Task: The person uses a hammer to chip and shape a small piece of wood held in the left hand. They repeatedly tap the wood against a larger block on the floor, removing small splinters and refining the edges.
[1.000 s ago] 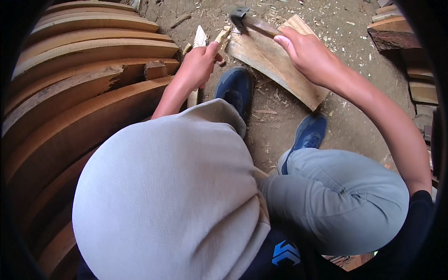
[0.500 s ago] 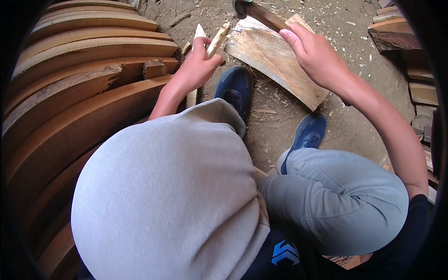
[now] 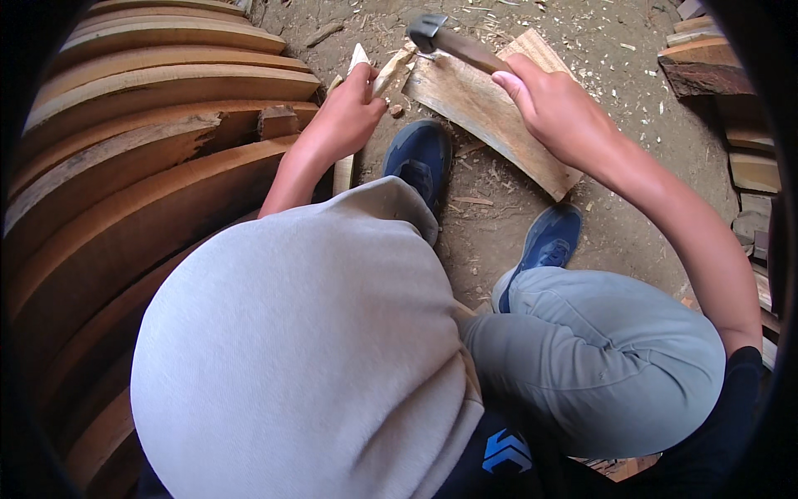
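Note:
My right hand [image 3: 557,108] is closed around the wooden handle of a hammer [image 3: 465,48]. Its dark metal head is close to a nail [image 3: 426,56] at the far left corner of a flat wooden board [image 3: 490,112]; whether they touch I cannot tell. The board lies on the ground at a slant. To its left, my left hand [image 3: 345,116] grips a rough wooden stick [image 3: 392,70], whose far end is beside the nail. A pale pointed strip of wood [image 3: 359,58] sticks out past the same fingers.
Curved planks [image 3: 166,91] are stacked along the left side. More cut timber [image 3: 706,62] is piled at the right. Wood chips litter the dirt ground [image 3: 640,150]. My blue shoes [image 3: 420,158] stand close to the board's near side.
The hammer head has come down from the top edge toward the nail, my right hand dropping slightly with it. My left hand has shifted a little nearer and to the left.

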A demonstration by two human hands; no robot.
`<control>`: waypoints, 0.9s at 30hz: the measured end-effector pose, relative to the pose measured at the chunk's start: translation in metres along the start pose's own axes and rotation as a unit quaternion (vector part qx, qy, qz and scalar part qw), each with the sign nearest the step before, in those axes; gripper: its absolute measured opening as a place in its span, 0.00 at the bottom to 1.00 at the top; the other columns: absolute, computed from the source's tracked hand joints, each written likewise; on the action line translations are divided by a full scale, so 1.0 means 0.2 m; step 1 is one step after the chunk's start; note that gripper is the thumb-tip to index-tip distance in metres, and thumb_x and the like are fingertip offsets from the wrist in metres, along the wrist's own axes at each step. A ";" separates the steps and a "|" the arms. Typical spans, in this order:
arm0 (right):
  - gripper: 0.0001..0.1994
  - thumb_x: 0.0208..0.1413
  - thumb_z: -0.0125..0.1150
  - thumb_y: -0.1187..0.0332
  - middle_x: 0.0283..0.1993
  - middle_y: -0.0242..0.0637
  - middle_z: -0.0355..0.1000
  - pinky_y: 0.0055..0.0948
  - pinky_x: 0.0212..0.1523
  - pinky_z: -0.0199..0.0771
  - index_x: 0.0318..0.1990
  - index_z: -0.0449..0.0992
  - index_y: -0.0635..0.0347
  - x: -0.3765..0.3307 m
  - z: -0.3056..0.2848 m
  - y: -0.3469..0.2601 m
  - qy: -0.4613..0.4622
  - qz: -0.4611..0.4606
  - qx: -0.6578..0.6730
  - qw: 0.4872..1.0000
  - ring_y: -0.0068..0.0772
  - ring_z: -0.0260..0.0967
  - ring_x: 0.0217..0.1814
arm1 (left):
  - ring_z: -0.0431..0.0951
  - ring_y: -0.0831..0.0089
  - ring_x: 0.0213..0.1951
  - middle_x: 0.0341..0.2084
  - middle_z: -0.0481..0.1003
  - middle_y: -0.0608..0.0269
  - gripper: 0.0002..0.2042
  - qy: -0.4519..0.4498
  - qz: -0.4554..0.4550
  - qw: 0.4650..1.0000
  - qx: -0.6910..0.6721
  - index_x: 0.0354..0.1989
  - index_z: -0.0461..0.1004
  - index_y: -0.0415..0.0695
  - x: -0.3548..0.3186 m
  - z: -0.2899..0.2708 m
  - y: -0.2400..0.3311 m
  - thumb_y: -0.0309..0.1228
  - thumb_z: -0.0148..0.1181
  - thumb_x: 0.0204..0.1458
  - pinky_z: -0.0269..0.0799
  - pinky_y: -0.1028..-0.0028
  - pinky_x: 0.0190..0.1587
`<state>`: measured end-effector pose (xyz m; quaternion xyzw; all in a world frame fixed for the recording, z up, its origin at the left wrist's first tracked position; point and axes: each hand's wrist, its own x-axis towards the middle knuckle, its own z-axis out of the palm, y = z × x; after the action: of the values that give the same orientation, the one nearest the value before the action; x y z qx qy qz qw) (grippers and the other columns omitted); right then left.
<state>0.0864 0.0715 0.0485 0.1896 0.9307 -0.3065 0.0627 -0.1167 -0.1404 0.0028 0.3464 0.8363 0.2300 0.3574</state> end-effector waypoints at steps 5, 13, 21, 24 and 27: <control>0.20 0.73 0.43 0.52 0.26 0.57 0.73 0.53 0.35 0.70 0.48 0.69 0.63 -0.02 -0.02 0.03 0.037 0.032 0.032 0.998 0.61 0.74 0.31 | 0.68 0.71 0.33 0.32 0.69 0.60 0.16 -0.005 -0.001 0.998 -0.061 0.55 0.64 0.39 0.04 0.06 -0.03 0.33 0.55 0.64 0.68 0.68 0.39; 0.17 0.70 0.51 0.55 0.39 0.48 0.75 0.48 0.44 0.75 0.52 0.71 0.62 -0.13 0.10 0.23 0.093 0.007 -0.084 0.992 0.51 0.76 0.40 | 0.63 0.76 0.32 0.26 0.65 0.67 0.17 0.097 0.081 0.962 -0.242 0.42 0.67 0.40 0.09 0.14 -0.17 0.44 0.46 0.72 0.64 0.72 0.37; 0.21 0.63 0.62 0.53 0.45 0.44 0.76 0.39 0.51 0.74 0.52 0.75 0.61 -0.08 -0.01 0.18 0.168 -0.082 -0.020 0.982 0.44 0.75 0.46 | 0.56 0.85 0.26 0.28 0.60 0.75 0.14 0.002 0.184 0.922 -0.340 0.43 0.65 0.48 0.08 0.15 0.01 0.45 0.43 0.73 0.53 0.81 0.27; 0.18 0.61 0.66 0.57 0.45 0.40 0.78 0.33 0.49 0.74 0.52 0.78 0.59 -0.03 -0.16 -0.03 0.128 -0.054 0.168 0.976 0.35 0.74 0.45 | 0.56 0.85 0.27 0.28 0.60 0.75 0.15 -0.034 0.205 0.917 -0.341 0.44 0.65 0.47 0.06 0.16 0.09 0.46 0.42 0.73 0.53 0.81 0.27; 0.15 0.61 0.68 0.66 0.41 0.32 0.82 0.22 0.41 0.76 0.54 0.82 0.58 -0.03 -0.18 -0.14 0.128 -0.057 0.235 0.962 0.18 0.74 0.37 | 0.56 0.83 0.27 0.28 0.59 0.74 0.16 -0.068 0.219 0.908 -0.350 0.45 0.65 0.46 0.04 0.18 0.15 0.47 0.41 0.73 0.54 0.80 0.28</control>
<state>0.0810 0.0716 0.0943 0.1837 0.8421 -0.4925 -0.1206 -0.0813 -0.1099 -0.0060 0.3885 0.5783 0.5567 0.4525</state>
